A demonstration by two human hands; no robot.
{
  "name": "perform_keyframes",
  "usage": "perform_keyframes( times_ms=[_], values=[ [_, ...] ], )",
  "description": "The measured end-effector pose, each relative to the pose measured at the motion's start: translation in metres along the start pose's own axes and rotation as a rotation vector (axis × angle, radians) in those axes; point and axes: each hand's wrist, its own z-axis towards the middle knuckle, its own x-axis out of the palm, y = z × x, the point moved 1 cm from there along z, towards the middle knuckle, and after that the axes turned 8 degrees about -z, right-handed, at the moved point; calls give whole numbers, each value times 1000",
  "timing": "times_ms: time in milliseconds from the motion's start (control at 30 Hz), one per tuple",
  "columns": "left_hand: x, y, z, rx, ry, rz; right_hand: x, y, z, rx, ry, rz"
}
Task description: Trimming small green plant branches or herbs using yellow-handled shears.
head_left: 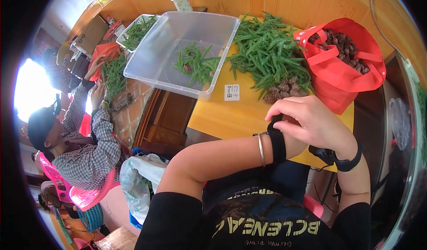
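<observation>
- The right hand (313, 121) lies over the left wrist, its fingers (278, 113) pinching the black wrist strap (278, 144) worn there, just above the near edge of the yellow bench (222, 116).
- The left hand itself is hidden beneath the right one; whether its fingers are clenched or released cannot be told.
- A thin silver bangle (261, 150) circles the left forearm just beside the strap, and a second black band (349, 163) sits on the right wrist.
- Just beyond the hands, a heap of green fern-like sprigs (267, 50) spreads across the bench, with a cluster of brown pine cones (284, 89) at its near edge.
- A red cloth bag (344, 79) stands open to the right of the heap, holding more brown cones.
- A clear plastic tub (178, 72) rests to the left, partly over the bench edge, with a few green sprigs inside.
- A small white label (231, 92) lies on the bench between tub and heap.
- At far left, another person in a checked shirt (89, 156) sits on a pink chair (86, 196), hands at a separate pile of greenery.
</observation>
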Motion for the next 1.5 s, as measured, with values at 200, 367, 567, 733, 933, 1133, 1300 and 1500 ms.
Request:
perform_keyframes(
  times_ms=[200,367,567,733,933,1133,1300,1500],
  values=[
    [38,1,5,-65,78,94,1,13,-4,115,-120,27],
    [50,15,8,-118,140,173,4,21,-9,16,-194,-121],
    [54,49,13,-187,216,270,11,21,-14,-16,-194,-157],
    [87,36,5,-253,278,347,19,22,-21,-85,-279,-154],
    [91,52,-2,-319,352,446,17,25,-22,-27,-184,-112],
    [115,54,7,-537,615,958,23,21,-16,94,20,-44],
    [147,52,16,-778,926,1580,37,19,-23,-96,-96,-210],
    [169,50,26,-1058,1306,2332,31,29,-33,-115,-101,-266]
  ],
)
